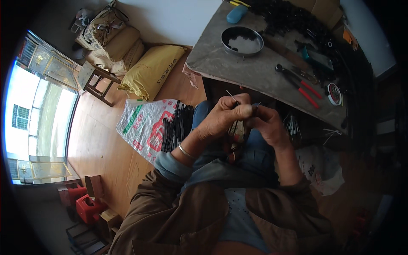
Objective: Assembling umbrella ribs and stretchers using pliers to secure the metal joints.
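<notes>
My left hand (225, 117) is closed in a pinch, and a thin pale metal rod (230, 95) sticks up past its thumb and finger. Close against it, above my lap, my right hand (268, 126) is also closed. A short thin dark tip shows over its fingers, but what they hold is too small to name. Below the hands, between my knees, is a metallic, brownish thing (236, 132) partly covered by my fingers. To the left, many slim black rods (177, 125) lie side by side on a printed white sack (138, 123) on the floor.
On the grey-topped table (208, 55) are a round metal bowl (242, 41) with white contents, red-handled pliers (308, 93), a round tin (334, 93) and a heap of black parts (293, 19). A yellow sack (155, 70), a wooden stool (98, 83) and red plastic stools (89, 208) stand left.
</notes>
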Motion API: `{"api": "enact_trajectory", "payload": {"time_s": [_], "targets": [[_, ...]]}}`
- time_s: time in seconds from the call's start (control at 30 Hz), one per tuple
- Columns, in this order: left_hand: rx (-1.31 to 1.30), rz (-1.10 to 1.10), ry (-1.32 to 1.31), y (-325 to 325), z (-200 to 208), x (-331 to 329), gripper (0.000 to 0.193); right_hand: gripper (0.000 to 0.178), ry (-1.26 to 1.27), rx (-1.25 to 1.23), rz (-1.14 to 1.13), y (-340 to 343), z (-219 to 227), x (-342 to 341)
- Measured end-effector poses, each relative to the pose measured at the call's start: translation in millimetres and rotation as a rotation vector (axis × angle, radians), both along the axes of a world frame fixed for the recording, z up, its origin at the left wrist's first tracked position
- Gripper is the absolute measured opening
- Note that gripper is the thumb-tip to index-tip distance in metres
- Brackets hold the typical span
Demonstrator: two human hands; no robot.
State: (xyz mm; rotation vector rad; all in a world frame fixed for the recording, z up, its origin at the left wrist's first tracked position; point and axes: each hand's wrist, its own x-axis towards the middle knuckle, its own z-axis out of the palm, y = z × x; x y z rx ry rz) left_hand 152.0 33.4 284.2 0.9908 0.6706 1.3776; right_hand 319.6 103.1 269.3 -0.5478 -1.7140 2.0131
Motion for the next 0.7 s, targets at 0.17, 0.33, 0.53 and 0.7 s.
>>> {"api": "enact_trajectory", "payload": {"time_s": [0.17, 0.33, 0.53, 0.7], "targets": [[-0.038, 0.259, -0.196, 11.8, -1.1, 19.9, 0.025, 0.011, -0.048, 0.131, -0.336, -16.5, 2.7, -18.6], [-0.003, 0.295, -0.016, 16.4, 9.4, 31.8, 0.02, 0.015, -0.087, 0.165, -0.325, -7.1, 8.4, -15.5], [0.078, 0.427, 0.549, 76.9, 20.3, -20.5, 0.038, 0.013, 0.019, -0.02, -0.308, 8.2, -6.2, -3.4], [0.217, 0.496, 1.86, 176.3, 22.7, -93.8, 0.023, 0.012, 0.072, -0.197, -0.339, 11.0, -10.1, -5.5]]}}
